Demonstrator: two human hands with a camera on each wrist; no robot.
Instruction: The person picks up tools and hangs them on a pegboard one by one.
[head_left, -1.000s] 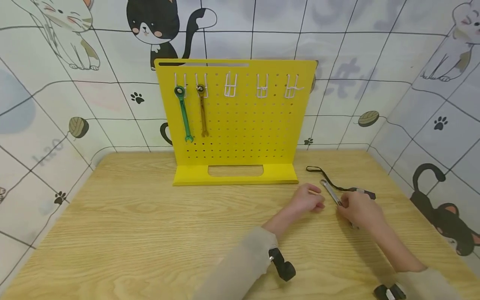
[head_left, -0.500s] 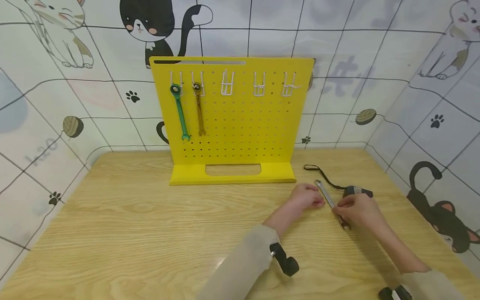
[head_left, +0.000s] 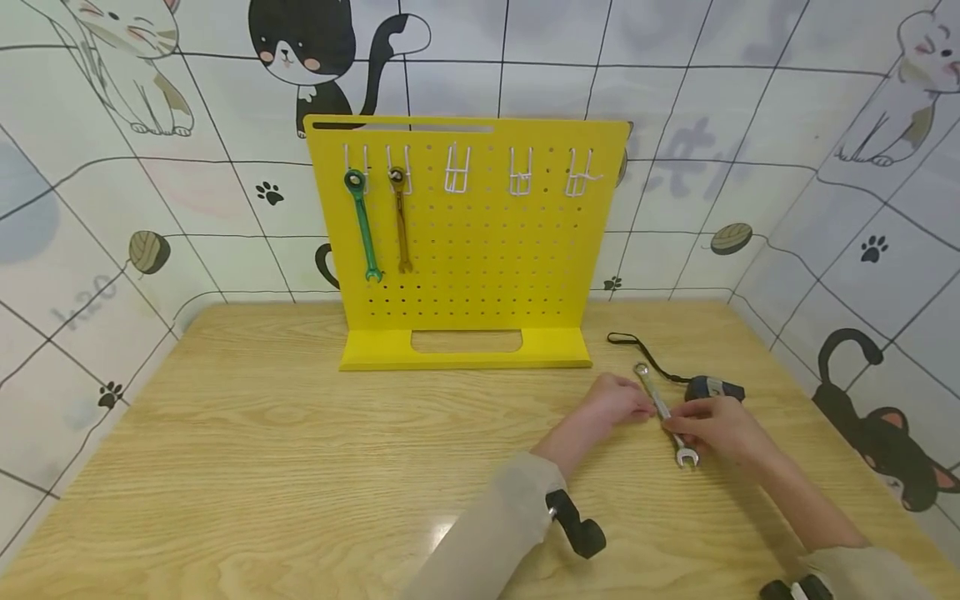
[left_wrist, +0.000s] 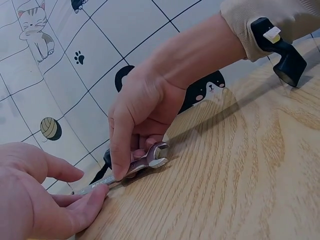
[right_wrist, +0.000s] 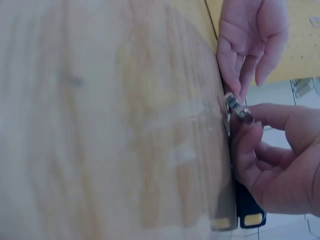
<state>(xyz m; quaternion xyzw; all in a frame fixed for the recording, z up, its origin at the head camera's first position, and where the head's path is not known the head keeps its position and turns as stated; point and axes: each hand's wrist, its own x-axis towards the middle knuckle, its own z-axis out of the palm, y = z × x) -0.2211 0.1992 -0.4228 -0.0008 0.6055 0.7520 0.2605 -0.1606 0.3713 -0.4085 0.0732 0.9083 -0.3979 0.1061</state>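
Observation:
A silver combination wrench (head_left: 657, 404) lies slanted just over the table at the right, its open end toward me and its ring end pointing away. My right hand (head_left: 723, 429) pinches the shaft near the open end, between thumb and fingers. From the other side my left hand (head_left: 613, 402) meets the shaft; in the left wrist view the left thumb (left_wrist: 92, 202) laps over the wrench (left_wrist: 145, 162), with a finger behind it. How firmly the left fingertips press is hard to see. Both hands crowd the wrench (right_wrist: 237, 107) in the right wrist view.
A yellow pegboard (head_left: 480, 250) stands at the table's back, with several white hooks. A green wrench (head_left: 363, 225) and a brass-coloured wrench (head_left: 401, 221) hang on its left hooks. Beyond my right hand lies a dark tape measure (head_left: 712, 387) with a black strap (head_left: 648, 354).
The wrench has shifted slightly toward me and its open end has come into view from under my right hand. My left fingers have closed in on the shaft. The head view has shifted slightly.

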